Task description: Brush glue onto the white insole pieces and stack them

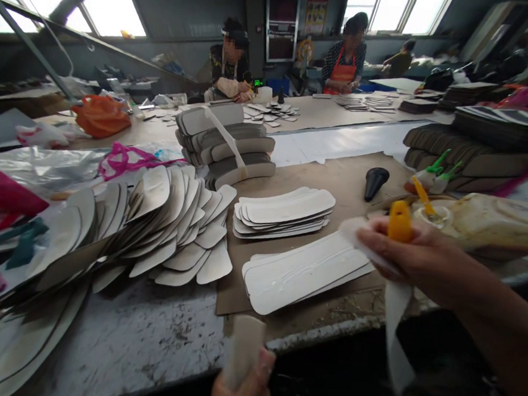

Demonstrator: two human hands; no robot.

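At the bottom centre, my left hand (pixel 245 395) is closed round a pale flat piece (pixel 246 346) that points up towards the table edge. My right hand (pixel 420 253) grips a tool with a yellow handle (pixel 400 220); the tool's working end is hidden. A white strip (pixel 394 335) also runs through that fist, and its loose end hangs past the table edge. To the left of my right hand lies a low stack of long white panels (pixel 303 276), with wet-looking streaks on the top one. Another stack of curved white panels (pixel 286 209) sits behind it.
Many loose pale panels (pixel 181 227) are fanned across the left. Behind stands a strapped bundle (pixel 227 141). A black, tapered object (pixel 376 183), a jar with a yellow stick (pixel 437 215) and a stained plastic container (pixel 509 221) lie right. Two people work across the table.
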